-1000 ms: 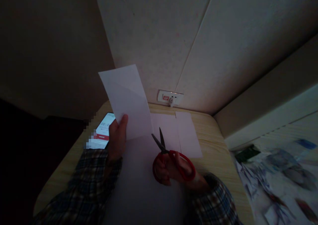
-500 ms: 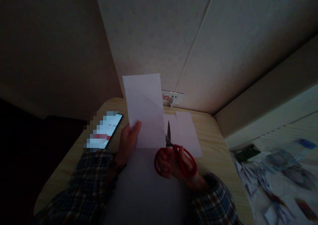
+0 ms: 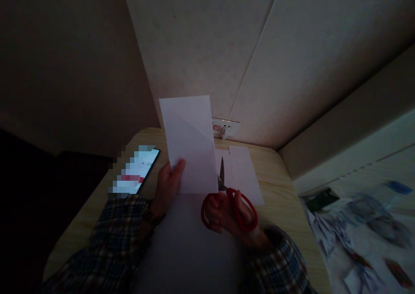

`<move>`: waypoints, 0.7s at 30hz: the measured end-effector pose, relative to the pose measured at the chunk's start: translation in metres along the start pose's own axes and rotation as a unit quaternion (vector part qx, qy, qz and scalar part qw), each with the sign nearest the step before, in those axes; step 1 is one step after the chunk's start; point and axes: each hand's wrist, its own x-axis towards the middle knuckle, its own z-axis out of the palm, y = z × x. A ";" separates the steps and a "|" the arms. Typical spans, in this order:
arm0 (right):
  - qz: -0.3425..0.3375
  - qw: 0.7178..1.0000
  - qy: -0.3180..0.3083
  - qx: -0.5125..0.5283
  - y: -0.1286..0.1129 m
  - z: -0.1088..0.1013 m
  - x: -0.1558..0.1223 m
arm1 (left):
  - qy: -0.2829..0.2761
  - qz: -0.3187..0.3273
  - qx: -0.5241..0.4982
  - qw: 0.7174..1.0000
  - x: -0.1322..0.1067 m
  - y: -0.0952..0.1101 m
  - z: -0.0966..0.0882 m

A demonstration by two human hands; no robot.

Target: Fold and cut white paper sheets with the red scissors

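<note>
My left hand [image 3: 168, 186] pinches the lower left edge of a white sheet of paper [image 3: 191, 142] and holds it upright over the table; a diagonal fold shows across it. My right hand [image 3: 227, 216] grips red-handled scissors [image 3: 228, 207], fingers through the loops. The blades [image 3: 221, 173] point up, right beside the sheet's lower right edge. Both arms wear plaid sleeves.
A larger white sheet [image 3: 191, 242] lies on the wooden table [image 3: 279, 186] under my hands, with cut paper strips [image 3: 243, 173] behind. A lit phone [image 3: 138, 173] lies at the left. A wall socket [image 3: 223, 127] sits behind the table. Patterned fabric [image 3: 359, 233] lies to the right.
My left hand swung the sheet from tilted left to upright and nearer the scissors. The scissor blades turned upright and closed up beside the sheet's right edge.
</note>
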 end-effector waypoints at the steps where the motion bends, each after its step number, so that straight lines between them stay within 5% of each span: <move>1: -0.002 1.000 0.005 -0.005 0.000 0.000 0.000 | -0.001 -0.001 -0.001 1.000 0.000 0.000 0.000; 21: -0.029 0.993 0.023 -0.116 0.004 -0.004 0.001 | 0.015 -0.006 -0.018 1.000 0.001 -0.004 0.000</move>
